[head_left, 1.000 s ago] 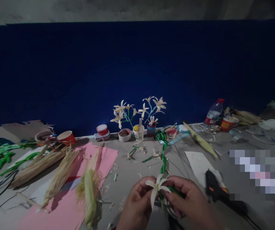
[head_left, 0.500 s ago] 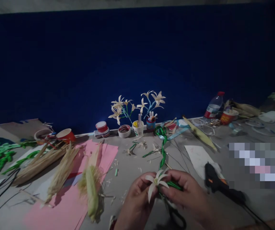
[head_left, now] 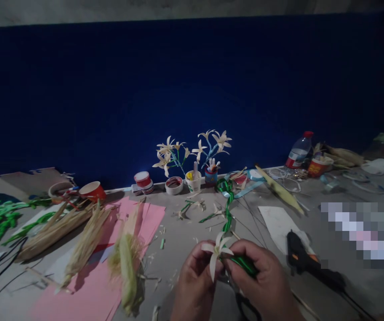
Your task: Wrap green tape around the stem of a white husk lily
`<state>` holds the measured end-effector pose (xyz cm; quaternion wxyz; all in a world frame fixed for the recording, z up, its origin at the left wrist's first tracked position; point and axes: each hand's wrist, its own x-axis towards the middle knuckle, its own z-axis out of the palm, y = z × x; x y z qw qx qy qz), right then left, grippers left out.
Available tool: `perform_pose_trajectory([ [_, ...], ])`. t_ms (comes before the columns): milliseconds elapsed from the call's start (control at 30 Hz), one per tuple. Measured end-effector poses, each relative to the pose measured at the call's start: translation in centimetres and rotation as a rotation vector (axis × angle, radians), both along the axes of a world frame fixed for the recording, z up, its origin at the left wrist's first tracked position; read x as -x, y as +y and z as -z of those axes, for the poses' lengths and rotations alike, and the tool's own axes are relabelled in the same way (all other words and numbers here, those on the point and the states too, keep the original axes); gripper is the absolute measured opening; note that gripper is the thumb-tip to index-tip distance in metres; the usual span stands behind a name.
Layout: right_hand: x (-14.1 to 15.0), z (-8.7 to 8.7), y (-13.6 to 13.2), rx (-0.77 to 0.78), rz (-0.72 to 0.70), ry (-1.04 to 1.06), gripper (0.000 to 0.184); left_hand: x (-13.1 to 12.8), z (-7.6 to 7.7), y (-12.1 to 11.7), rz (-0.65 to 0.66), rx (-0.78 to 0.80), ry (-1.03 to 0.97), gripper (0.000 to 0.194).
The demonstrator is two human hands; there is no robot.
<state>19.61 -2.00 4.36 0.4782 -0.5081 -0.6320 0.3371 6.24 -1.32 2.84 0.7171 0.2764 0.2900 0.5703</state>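
Near the front of the table, my left hand is closed with its fingertips pinching a white corn-husk flower just under its petals. Against it, my right hand is closed on a shiny green ribbon, its thumb and fingertips close behind the bloom. The flower's stem is mostly hidden by my fingers. Beyond my hands, more of the green ribbon lies twisted on the table, with a looped end farther back. Black-handled scissors show partly beneath my right hand.
A black glue gun lies right of my hands by white paper. On the left are corn husks, a husked cob and pink paper. Finished flowers, cups and a bottle line the back.
The flower has shifted slightly left and turned a little in my fingers. Both hands sit marginally lower and keep their grip. The view has tilted up slightly.
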Motion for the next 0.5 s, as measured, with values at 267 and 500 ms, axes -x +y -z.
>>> perform_pose_trajectory([
  [267,0.2,-0.1,0.2,-0.642,0.185,-0.451,0.007,-0.2,1.6,-0.1,-0.176,0.064,0.098,0.033],
  [500,0.5,-0.1,0.0,-0.691,0.152,-0.536,0.010,-0.5,2.1,-0.1,-0.239,0.044,0.098,0.030],
])
